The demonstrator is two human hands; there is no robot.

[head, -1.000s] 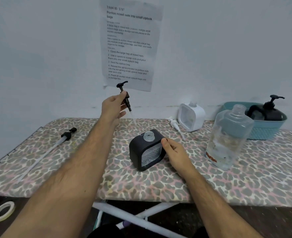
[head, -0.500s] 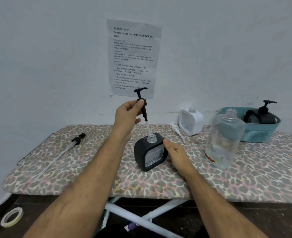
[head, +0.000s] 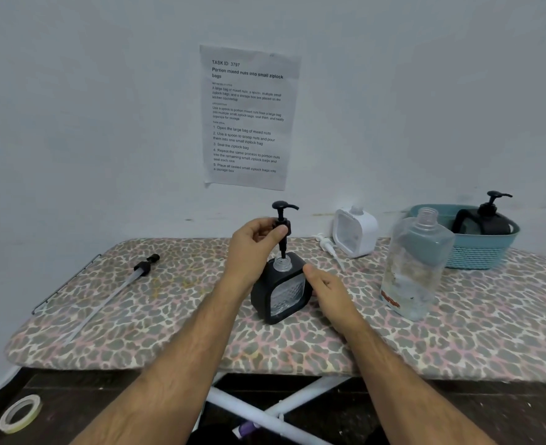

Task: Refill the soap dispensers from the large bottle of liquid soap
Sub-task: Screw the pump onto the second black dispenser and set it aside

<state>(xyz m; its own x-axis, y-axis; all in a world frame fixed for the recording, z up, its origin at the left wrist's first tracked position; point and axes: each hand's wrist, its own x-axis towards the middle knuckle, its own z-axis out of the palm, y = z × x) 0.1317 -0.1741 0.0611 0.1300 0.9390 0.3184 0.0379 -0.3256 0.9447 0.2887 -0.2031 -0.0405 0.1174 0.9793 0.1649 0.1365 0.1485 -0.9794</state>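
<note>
- A leopard-print ironing board [head: 168, 322] stands against a plain white wall — a printed task sheet [head: 249, 117] is taped above it.
- The left hand [head: 252, 248] pinches a black pump head [head: 282, 220], its stem in the neck of the black dispenser [head: 278, 290].
- The right hand [head: 329, 287] grips that dispenser's side, fingers probably curled behind it.
- The large clear bottle [head: 416, 264] stands uncapped to the right, near a teal basket [head: 480, 248].
- A tape roll [head: 19, 414] lies on the dark floor.

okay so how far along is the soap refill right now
Done: one black dispenser sits capped in the basket. In hand: left hand lowers the black pump into the square black dispenser, which the right hand steadies. Left: the white dispenser stands open, its pump beside it.
</note>
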